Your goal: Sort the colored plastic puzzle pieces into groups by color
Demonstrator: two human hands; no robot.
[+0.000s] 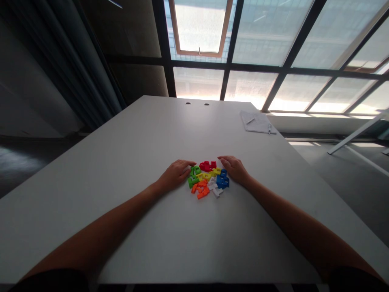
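A cluster of small plastic pieces lies on the white table between my hands. Green pieces (193, 179) are on its left side, red pieces (208, 166) at the far side, and blue pieces (223, 180) on the right. Yellow pieces (204, 176) fill the middle, with orange pieces (201, 189) and white pieces (216, 190) nearest me. My left hand (176, 173) rests beside the green pieces, fingers stretched out and holding nothing. Just right of the blue and red pieces, my right hand (234, 168) lies with extended fingers, also without a thing in it.
The white table (136, 142) stretches away towards large windows. Papers (257, 121) with pens on them lie near its far right edge. Two round cable holes sit at the far end. A dark curtain (67, 61) hangs at the left, and a white metal frame (355, 136) stands at the right.
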